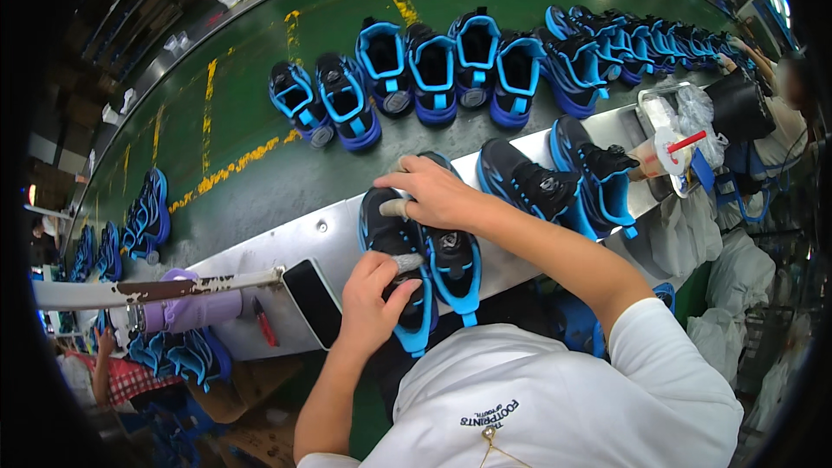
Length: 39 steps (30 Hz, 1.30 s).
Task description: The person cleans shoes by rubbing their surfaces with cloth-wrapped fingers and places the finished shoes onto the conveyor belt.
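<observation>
A pair of black sneakers with bright blue linings lies on the metal ledge before me, toes pointing away. My left hand (373, 299) is closed at the lace and tongue area of the left sneaker (413, 316). A grey wrap or bit of cloth (406, 263) shows at its index finger; which of the two I cannot tell. Reaching across the toes, my right hand (438, 197) has its fingers bent over the left sneaker's front, one in a beige finger cover (395, 208). Beneath that wrist is the right sneaker (454, 264), with a round dial on its tongue.
Two more sneakers (530, 182) stand right on the ledge, near a drink cup (663, 154) with a red straw. A long row of sneakers (431, 69) lines the green belt (251, 104). Left are a phone (314, 299), a red cutter (264, 322), a purple bottle (204, 308) and a metal bar (217, 284).
</observation>
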Available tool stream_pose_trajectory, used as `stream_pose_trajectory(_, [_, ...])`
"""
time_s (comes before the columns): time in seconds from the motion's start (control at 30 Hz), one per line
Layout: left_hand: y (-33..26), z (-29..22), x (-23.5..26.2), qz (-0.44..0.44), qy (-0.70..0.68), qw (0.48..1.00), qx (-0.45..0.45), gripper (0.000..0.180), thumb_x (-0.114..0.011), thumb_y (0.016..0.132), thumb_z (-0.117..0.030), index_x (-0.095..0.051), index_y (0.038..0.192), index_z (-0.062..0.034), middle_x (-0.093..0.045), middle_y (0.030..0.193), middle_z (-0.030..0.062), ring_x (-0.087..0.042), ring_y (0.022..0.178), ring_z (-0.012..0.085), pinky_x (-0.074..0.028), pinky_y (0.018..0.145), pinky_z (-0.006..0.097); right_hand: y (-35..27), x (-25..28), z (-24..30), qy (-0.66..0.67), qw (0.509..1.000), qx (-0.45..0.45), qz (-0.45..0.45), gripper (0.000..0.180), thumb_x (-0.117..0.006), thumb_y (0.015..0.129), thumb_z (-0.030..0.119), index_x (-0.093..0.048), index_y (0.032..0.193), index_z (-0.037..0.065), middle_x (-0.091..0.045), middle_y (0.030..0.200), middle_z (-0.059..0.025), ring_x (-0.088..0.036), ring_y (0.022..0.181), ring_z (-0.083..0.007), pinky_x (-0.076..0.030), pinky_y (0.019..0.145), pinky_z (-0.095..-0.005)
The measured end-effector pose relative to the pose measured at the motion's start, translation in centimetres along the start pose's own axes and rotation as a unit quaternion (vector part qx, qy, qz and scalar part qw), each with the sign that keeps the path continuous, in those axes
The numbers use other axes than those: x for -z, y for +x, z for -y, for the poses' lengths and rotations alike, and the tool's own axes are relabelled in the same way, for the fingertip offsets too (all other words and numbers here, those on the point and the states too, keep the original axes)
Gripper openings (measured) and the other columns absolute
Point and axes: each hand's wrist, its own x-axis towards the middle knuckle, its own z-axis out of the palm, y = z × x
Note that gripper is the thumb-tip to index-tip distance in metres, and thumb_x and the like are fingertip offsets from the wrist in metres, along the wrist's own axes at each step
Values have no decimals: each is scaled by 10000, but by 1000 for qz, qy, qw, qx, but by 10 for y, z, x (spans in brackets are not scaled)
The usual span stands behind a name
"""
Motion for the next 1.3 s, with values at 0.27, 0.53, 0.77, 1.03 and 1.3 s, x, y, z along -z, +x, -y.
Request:
stream_pose_trajectory(0.27, [11,7,12,59,-46,994,82,325,-765,745,-148,-588,980,-10,-464,808,42,-462,694,148,-394,614,270,27,-35,-5,-78,988,15,134,549,-693,827,392,-597,1281,100,-477,1280,-237,-487,1166,-419,-430,993,-462])
stream_pose_trajectory(0.53, [11,2,5,54,-48,994,77,417,-755,756,-151,-612,1126,-22,-441,831,22,-416,695,130,-389,636,251,31,-28,-3,-50,986,3,162,555,-710,810,384,-602,1280,108,-481,1274,-235,-489,1177,-412,-425,1002,-452])
stream_pose_trajectory(0.77, [16,0,-5,-9,-45,998,45,351,-755,759,-159,-627,1046,-4,-450,802,21,-420,672,141,-373,609,249,35,-25,-11,-46,987,-3,157,516,-695,824,342,-598,1285,129,-484,1301,-220,-496,1194,-398,-428,1001,-426])
stream_pose_trajectory(1.03, [20,6,5,49,-28,998,23,335,-757,760,-170,-590,984,14,-539,865,102,-490,869,261,-425,708,349,38,-21,-18,-36,987,-6,157,497,-695,827,332,-609,1273,130,-491,1294,-216,-500,1191,-393,-428,998,-428])
stream_pose_trajectory(1.3, [31,30,10,165,-93,980,-63,345,-697,811,-142,-642,1131,-28,-629,999,63,-514,873,212,-424,802,300,40,-19,-20,-8,990,10,141,475,-709,811,330,-642,1232,121,-514,1248,-222,-505,1177,-394,-420,1002,-434])
